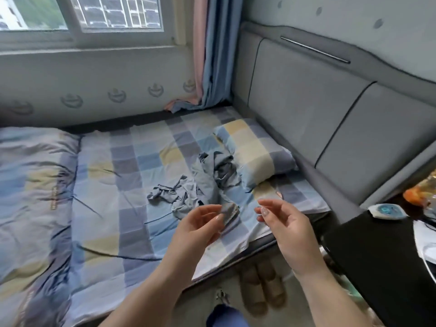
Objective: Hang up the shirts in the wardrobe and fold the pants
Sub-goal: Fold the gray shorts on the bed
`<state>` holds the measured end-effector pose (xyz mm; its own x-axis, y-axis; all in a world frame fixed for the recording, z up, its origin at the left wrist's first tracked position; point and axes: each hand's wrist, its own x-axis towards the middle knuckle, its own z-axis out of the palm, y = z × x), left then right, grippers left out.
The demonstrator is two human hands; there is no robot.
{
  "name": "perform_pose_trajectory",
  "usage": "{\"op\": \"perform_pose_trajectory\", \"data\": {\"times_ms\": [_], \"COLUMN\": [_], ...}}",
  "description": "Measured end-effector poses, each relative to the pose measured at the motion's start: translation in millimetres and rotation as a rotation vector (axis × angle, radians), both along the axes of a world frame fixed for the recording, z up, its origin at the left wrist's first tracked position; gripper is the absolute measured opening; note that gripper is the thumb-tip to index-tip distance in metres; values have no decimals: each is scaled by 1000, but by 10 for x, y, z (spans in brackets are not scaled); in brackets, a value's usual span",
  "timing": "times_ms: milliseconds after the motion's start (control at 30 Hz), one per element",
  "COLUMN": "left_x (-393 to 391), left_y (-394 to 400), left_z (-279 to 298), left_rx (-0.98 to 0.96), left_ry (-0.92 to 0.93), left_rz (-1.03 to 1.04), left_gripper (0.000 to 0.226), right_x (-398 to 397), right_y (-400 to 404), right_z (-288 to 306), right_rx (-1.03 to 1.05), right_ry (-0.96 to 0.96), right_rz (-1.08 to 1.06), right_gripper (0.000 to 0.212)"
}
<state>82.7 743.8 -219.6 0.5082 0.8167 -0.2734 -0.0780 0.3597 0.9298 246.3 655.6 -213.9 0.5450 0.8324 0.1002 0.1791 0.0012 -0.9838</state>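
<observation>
Standing at the near edge of the bed (132, 175), the person faced a checked sheet with the pillow (254, 152) as the fixed mark by the headboard. Just left of the pillow lay a crumpled heap of grey-blue clothes (203, 182), trailing toward the near edge. Nearer than the pillow, the left hand (200, 227) pinched a small end of grey cloth (230, 212) between thumb and fingers; the right hand (280, 223) hovered beside it, fingers loose and holding nothing. To do this well, I judged the free hand should catch a second edge, then lift and shake the garment flat before hanging or folding
</observation>
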Motion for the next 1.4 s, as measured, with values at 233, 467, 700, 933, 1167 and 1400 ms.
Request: {"op": "perform_pose_trajectory", "data": {"times_ms": [233,467,700,933,1167,1400], "left_x": [520,697,532,405,433,532], "left_y": [1134,2387,3208,3650,3769,4091], "left_z": [-511,-1211,-2376,-3978,-5275,-5806], "left_rx": [-75,-176,-304,-327,-220,-121], "left_ry": [186,331,459,646,756,729], "left_rz": [109,225,313,281,221,215], "left_gripper": [14,14,12,11,41,72], "right_x": [767,1230,1135,678,482,477], "right_y": [1271,2736,3696,4165,4451,4484], "right_z": [-669,-1404,-2569,-4114,-5222,-5705], "right_rx": [-138,-332,-520,-747,-832,-660], "right_ry": [129,174,138,-18,-545,-869], "right_rz": [40,179,328,524,704,687], "right_gripper": [17,17,17,33,54,68]}}
